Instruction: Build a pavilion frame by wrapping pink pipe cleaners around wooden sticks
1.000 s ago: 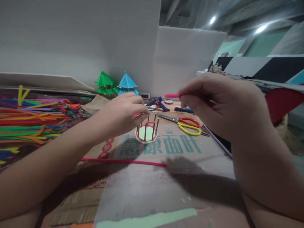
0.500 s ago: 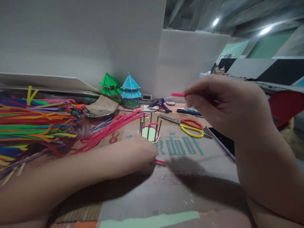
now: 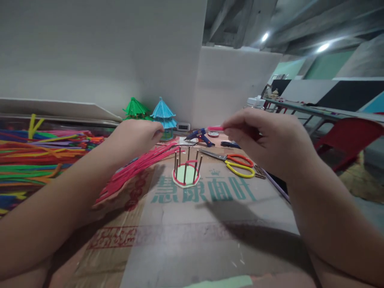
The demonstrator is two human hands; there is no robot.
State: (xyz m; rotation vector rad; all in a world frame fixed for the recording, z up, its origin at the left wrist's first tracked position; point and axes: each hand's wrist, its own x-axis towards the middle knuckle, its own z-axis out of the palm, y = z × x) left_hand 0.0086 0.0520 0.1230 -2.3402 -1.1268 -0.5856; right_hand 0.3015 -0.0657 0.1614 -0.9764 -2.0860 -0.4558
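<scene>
My right hand [image 3: 264, 138] is raised on the right, thumb and fingers pinching a short pink pipe cleaner piece [image 3: 213, 129] that points left. My left hand [image 3: 136, 136] is lifted above the pile of long pink pipe cleaners [image 3: 132, 172], its fingers closed; whatever they hold is hidden. Between and below the hands, a pale green base [image 3: 185, 175] lies on the cardboard, edged in pink, with several thin brown sticks [image 3: 185, 173] standing upright around it. Behind it, a blue glue gun [image 3: 200, 137] rests near the wall.
Scissors with orange and yellow handles [image 3: 240, 164] lie right of the base, near short brown sticks [image 3: 259, 172]. Bundles of coloured pipe cleaners [image 3: 45, 160] fill the left. Green [image 3: 136, 108] and blue [image 3: 163, 112] roofed models stand behind. A red chair [image 3: 354, 140] is at right.
My left hand has risen and moved left, away from the base, uncovering it. The pink piece beneath that hand no longer shows on the cardboard. My right hand is slightly lower and further left.
</scene>
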